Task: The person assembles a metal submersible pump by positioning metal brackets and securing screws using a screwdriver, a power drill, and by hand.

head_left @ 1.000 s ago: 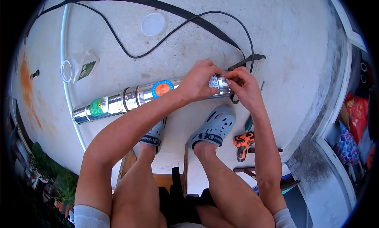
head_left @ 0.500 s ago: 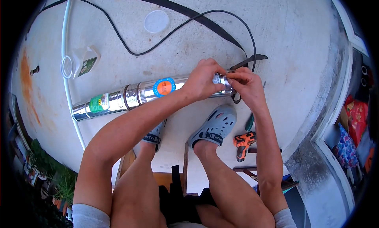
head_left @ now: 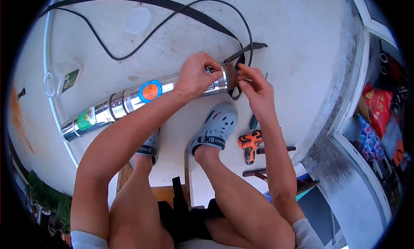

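Note:
A shiny steel submersible pump [head_left: 166,87] lies slantwise on the floor, with a round blue-and-orange sticker and a green label. Over its right end, beside the ribbed collar, my left hand [head_left: 197,74] has thumb and finger pinched together; anything between them is too small to make out. Just off the brown end piece [head_left: 232,75] is my right hand [head_left: 258,90], its fingers bent toward the thumb. What those fingertips hold, if anything, is hidden. A black cable [head_left: 249,37] and a flat dark hose [head_left: 215,25] run to this end.
An orange cordless drill [head_left: 250,144] lies right of my shoe [head_left: 214,126], below a green-handled tool [head_left: 253,121]. A clear jar [head_left: 64,80] and a white pipe [head_left: 52,106] are at left. A round lid [head_left: 138,20] lies behind the pump. Bags stand at the right doorway.
The view has shifted, so everything sits farther left. My right hand has drawn back from the pump's rim, uncovering the brown end piece. My left thumb has moved up toward its fingers.

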Tool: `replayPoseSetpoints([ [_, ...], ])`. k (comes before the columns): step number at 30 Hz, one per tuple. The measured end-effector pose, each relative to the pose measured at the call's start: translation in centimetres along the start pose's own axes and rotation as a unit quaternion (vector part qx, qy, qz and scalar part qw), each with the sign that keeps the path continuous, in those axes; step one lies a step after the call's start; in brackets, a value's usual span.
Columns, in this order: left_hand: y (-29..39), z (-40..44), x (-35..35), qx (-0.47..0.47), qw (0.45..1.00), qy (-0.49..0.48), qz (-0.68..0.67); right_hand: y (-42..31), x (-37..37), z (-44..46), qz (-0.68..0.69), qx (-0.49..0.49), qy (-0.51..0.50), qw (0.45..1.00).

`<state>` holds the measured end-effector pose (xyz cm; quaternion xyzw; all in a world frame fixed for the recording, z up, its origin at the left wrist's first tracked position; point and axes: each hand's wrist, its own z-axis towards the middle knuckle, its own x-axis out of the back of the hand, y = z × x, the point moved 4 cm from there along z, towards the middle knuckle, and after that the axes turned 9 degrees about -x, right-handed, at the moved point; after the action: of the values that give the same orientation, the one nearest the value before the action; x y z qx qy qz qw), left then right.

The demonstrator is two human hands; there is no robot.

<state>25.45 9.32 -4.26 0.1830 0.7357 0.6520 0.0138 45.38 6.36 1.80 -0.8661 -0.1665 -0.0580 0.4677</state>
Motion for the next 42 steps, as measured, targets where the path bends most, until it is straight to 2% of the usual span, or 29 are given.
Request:
replayPoseSetpoints([
  [1,-0.1,0.0,0.0,0.001,1.000,-0.002,-0.007,0.5,0.9,-1.3,0.050,-0.007,0.088,0.995],
  [5,-0.1,-0.3,0.0,-0.018,1.000,-0.008,-0.019,9.6,7.9,-11.3,0.072,-0.127,0.344,0.927],
  [6,-0.1,-0.3,0.1,-0.010,1.000,-0.005,-0.023,12.4,8.7,-14.5,0.043,-0.170,0.352,0.920],
  [8,0.0,-0.4,0.1,-0.028,0.999,0.015,0.009,15.9,7.5,-19.6,-0.149,-0.283,0.320,0.892],
  [9,-0.1,-0.4,0.1,-0.029,0.999,0.016,0.010,17.9,6.5,-21.9,-0.127,-0.333,0.275,0.893],
  [11,0.0,-0.6,0.1,-0.045,0.999,0.016,0.025,23.4,5.3,-24.7,-0.175,-0.316,0.246,0.900],
  [13,-0.2,-0.7,-0.1,-0.048,0.998,0.014,0.029,24.2,2.8,-24.6,-0.299,-0.218,0.228,0.901],
  [14,-0.1,-0.5,0.0,-0.052,0.998,0.016,0.029,24.4,2.2,-24.0,-0.241,-0.218,0.261,0.909],
  [17,0.3,-0.6,0.1,-0.050,0.998,0.010,0.038,24.2,2.0,-21.5,-0.186,-0.192,0.311,0.912],
  [18,0.4,-0.6,0.3,-0.050,0.998,0.013,0.043,24.7,2.1,-21.4,-0.103,-0.238,0.313,0.914],
  [21,0.4,-0.5,0.3,-0.037,0.998,0.007,0.040,25.1,2.7,-22.0,-0.114,-0.208,0.320,0.917],
  [22,0.4,-0.5,0.3,-0.037,0.999,0.005,0.038,23.8,2.6,-22.4,-0.102,-0.190,0.326,0.920],
  [23,0.5,-0.6,0.3,-0.033,0.999,0.003,0.032,23.2,2.8,-23.0,-0.122,-0.213,0.340,0.908],
  [25,0.4,-0.6,0.3,-0.032,0.998,0.012,0.043,21.1,3.4,-23.6,-0.073,-0.234,0.366,0.898],
  [26,0.3,-0.6,0.2,-0.029,0.999,0.012,0.038,19.0,4.3,-23.0,-0.138,-0.180,0.338,0.913],
  [27,0.1,-0.6,0.0,-0.025,0.999,0.009,0.031,17.1,5.1,-23.2,-0.111,-0.146,0.358,0.916],
  [29,0.2,-0.7,0.1,-0.024,0.999,0.011,0.026,15.1,9.0,-23.5,-0.178,-0.170,0.301,0.921],
  [30,0.3,-0.7,0.2,-0.025,0.999,0.009,0.027,13.3,10.6,-23.0,-0.116,-0.214,0.273,0.931],
  [31,0.4,-0.7,0.3,-0.023,0.999,0.016,0.022,7.2,10.9,-20.7,-0.053,-0.258,0.245,0.933],
  [33,0.7,-0.9,0.5,-0.037,0.998,0.003,0.048,-1.4,11.5,-16.8,-0.128,-0.250,0.196,0.940],
  [38,1.3,-1.5,0.7,-0.069,0.996,0.018,0.057,-16.6,9.0,-7.6,-0.228,-0.276,0.051,0.932],
  [40,1.4,-1.9,0.7,-0.082,0.994,0.031,0.058,-19.4,7.0,-4.6,-0.281,-0.275,-0.013,0.919],
  [42,1.5,-2.0,0.7,-0.142,0.989,0.022,0.026,-20.7,4.8,-2.2,-0.312,-0.291,-0.052,0.903],
])
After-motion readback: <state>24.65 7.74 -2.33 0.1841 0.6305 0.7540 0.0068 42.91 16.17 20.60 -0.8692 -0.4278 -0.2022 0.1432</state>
